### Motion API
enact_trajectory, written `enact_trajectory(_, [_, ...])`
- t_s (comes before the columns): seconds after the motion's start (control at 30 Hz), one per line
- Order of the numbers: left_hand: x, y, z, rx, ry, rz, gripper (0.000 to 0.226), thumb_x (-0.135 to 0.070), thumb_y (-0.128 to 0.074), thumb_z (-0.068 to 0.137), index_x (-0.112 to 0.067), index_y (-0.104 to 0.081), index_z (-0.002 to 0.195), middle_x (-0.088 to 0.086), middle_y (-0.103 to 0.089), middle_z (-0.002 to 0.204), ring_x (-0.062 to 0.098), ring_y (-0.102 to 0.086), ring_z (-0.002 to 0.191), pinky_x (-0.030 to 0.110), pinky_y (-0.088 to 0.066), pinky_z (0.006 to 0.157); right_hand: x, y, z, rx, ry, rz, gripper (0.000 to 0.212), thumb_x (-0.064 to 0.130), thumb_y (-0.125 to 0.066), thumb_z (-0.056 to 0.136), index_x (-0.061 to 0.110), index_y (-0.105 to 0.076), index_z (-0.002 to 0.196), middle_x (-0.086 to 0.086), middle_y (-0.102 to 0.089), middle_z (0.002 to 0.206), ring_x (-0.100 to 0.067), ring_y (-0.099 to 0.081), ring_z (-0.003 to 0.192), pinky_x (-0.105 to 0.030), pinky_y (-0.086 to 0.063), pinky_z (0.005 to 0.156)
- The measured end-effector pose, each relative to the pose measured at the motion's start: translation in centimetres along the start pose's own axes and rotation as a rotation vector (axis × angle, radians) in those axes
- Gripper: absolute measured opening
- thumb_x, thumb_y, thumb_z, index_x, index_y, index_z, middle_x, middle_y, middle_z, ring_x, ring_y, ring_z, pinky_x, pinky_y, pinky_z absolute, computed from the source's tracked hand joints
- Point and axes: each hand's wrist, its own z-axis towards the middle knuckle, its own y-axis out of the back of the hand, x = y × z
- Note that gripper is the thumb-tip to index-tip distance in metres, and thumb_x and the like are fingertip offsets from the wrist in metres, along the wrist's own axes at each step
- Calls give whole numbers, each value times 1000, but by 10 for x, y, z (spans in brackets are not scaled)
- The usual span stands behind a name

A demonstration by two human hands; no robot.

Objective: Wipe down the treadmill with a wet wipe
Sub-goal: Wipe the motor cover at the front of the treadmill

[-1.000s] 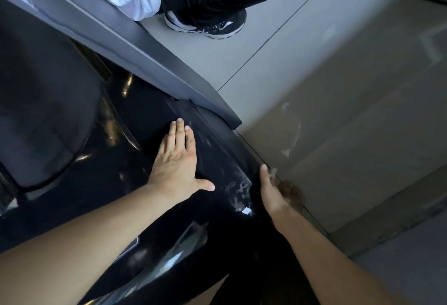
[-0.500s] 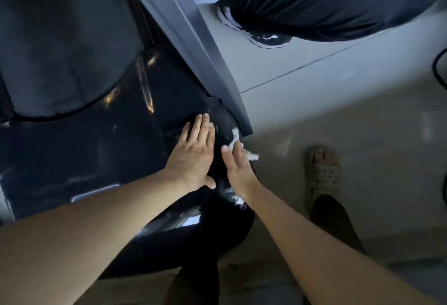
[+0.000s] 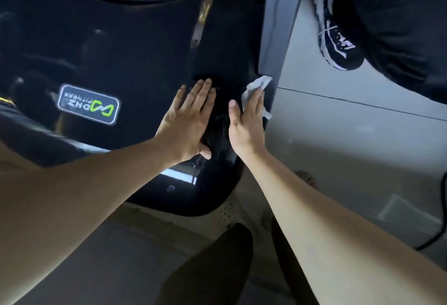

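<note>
The treadmill's glossy black motor cover [image 3: 135, 67] fills the upper left of the head view, with a logo badge [image 3: 88, 104] on it. My left hand [image 3: 188, 121] lies flat on the cover near its right corner, fingers straight. Just right of it, my right hand [image 3: 246, 121] presses a white wet wipe [image 3: 254, 87] against the cover's right edge with straight fingers. The wipe sticks out beyond the fingertips, beside the grey side rail [image 3: 280, 21].
Another person's black-and-white sneaker [image 3: 338, 38] and dark trouser leg stand on the grey floor [image 3: 350, 147] at the upper right. A black cable [image 3: 435, 232] runs along the right edge. My own dark trouser legs [image 3: 212, 268] are at the bottom, by the cover's front edge.
My right hand has come up from the cover's side edge onto its top corner with the wipe, moving forward along the right edge. The view has turned; my left hand stays flat on the cover.
</note>
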Motion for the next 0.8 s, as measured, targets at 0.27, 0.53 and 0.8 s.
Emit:
enact_trajectory(0.27, [3,-9,5,25,1,-77,154,-80,-75,61,-1,14,159,18,20,167,31,13,157,52,-2,127,2,-8,-45,154,-26,-205,76,38,-43,108,-9,-10,158,-29,5,166,-38,1,156,-44,-8,126])
enact_trajectory(0.53, [3,0,9,95,10,-72,154,-75,-77,64,-5,24,157,14,30,165,28,19,156,54,2,127,23,2,12,7,-241,129,90,61,-36,103,16,18,160,-8,-2,171,-26,-12,157,-48,-13,126])
enact_trajectory(0.8, [-1,2,5,98,75,-114,156,-77,-80,59,-13,20,159,5,25,168,20,16,157,49,2,127,7,37,-6,301,-650,508,70,91,-42,79,42,-70,122,25,-68,116,-5,-65,112,-20,-43,90])
